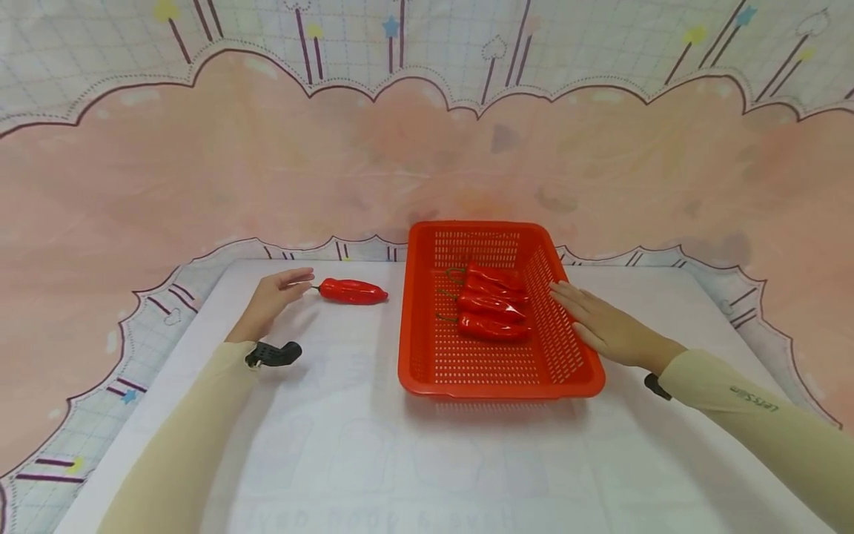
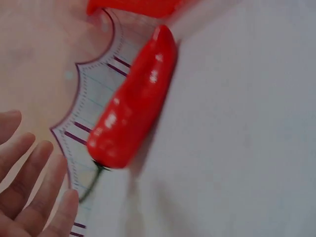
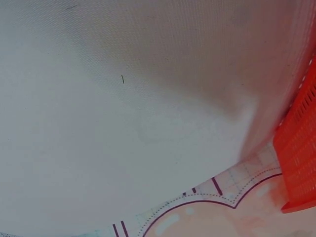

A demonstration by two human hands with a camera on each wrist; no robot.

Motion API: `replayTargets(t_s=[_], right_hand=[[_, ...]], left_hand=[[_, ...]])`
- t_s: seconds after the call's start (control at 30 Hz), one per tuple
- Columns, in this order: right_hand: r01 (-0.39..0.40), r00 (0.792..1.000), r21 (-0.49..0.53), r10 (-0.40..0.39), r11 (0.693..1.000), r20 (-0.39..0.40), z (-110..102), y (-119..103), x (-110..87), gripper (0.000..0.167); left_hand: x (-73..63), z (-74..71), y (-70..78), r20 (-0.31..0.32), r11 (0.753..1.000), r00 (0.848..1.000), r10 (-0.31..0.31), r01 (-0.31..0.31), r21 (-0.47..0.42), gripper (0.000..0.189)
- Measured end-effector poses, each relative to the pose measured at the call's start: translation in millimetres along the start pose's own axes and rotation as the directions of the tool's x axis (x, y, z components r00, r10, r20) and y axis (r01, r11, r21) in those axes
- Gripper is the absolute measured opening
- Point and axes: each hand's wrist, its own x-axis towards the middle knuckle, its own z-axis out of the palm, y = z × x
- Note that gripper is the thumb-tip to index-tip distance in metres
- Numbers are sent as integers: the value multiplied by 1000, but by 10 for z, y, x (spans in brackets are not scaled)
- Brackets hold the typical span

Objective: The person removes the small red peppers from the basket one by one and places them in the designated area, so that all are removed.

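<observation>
In the head view a single red pepper (image 1: pixel 352 291) lies on the table, its green stem toward my left hand (image 1: pixel 272 295). That hand is beside the stem with its fingers extended and nothing in its hold. The left wrist view shows the same pepper (image 2: pixel 133 106) close up, with fingers (image 2: pixel 37 197) to its left. My right hand (image 1: pixel 610 326) is at the right rim of the red plastic basket (image 1: pixel 416 319), fingers straight. Several red peppers (image 1: pixel 494 302) lie stacked in a row inside the basket. The right wrist view shows the basket's side (image 3: pixel 298 153) but no hand.
A white-covered table (image 1: pixel 320 445) spreads under everything. Behind it hangs a pink patterned cloth (image 1: pixel 320 170) with a scalloped border. Each wrist carries a small black camera mount (image 1: pixel 273 354).
</observation>
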Motion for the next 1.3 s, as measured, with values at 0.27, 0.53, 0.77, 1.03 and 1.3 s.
replayTargets(t_s=[0.27,0.53,0.77,1.03,1.3], right_hand=[[12,1000,3,-12,1000,-2,-1,11,1,64],[26,1000,-5,-26,1000,-5,-12,12,-4,63],[29,1000,-7,-29,1000,-5,-9,15,-5,64],[34,999,-18,-35,999,-11,-20,24,-8,63],[45,999,-23,-45,999,-14,-18,17,-10,63]], left_hand=[[-145,-116,395,44,993,999,4,1,-119,57],[-258,-134,840,114,982,991,70,-48,-180,57],[-307,46,1315,160,980,982,97,-67,-187,52],[-230,455,1662,229,981,965,125,-86,-174,52],[-91,935,1816,358,977,918,169,-108,-184,44]])
